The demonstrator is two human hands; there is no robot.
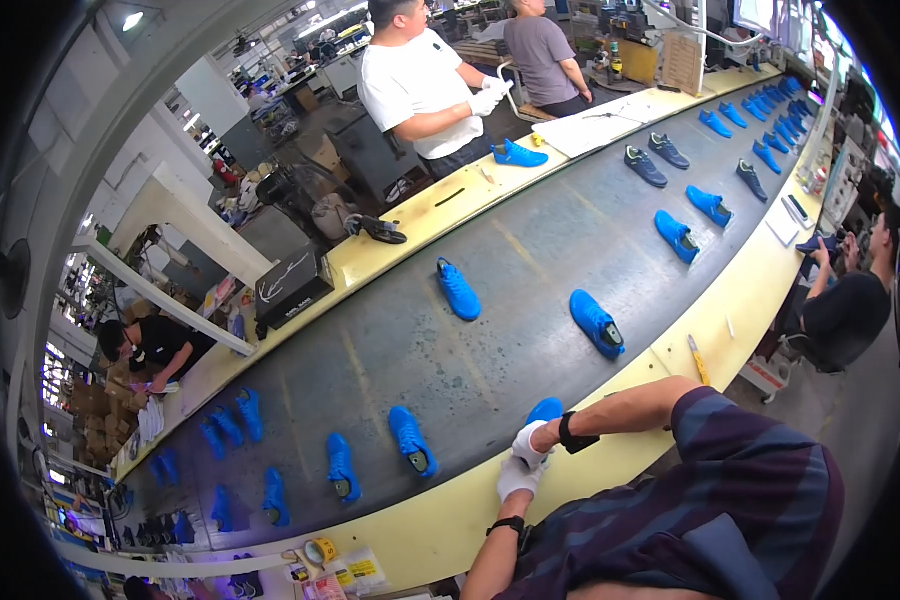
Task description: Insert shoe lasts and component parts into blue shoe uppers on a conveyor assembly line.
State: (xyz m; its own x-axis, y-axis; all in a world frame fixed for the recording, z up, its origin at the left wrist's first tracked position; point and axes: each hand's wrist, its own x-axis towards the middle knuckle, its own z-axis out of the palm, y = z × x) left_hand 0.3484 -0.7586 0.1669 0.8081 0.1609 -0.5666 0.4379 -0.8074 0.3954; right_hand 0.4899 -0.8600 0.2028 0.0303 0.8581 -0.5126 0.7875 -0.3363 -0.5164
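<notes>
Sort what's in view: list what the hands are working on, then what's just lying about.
In hand:
blue shoe
left hand
right hand

Lying about:
tape roll
black box
yellow tool
other blue shoes on the belt

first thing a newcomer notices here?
The long grey conveyor belt curving across the picture, dotted along its length with bright blue shoes. At its near yellow edge, the person's white-gloved left hand and right hand meet at one blue shoe.
</notes>
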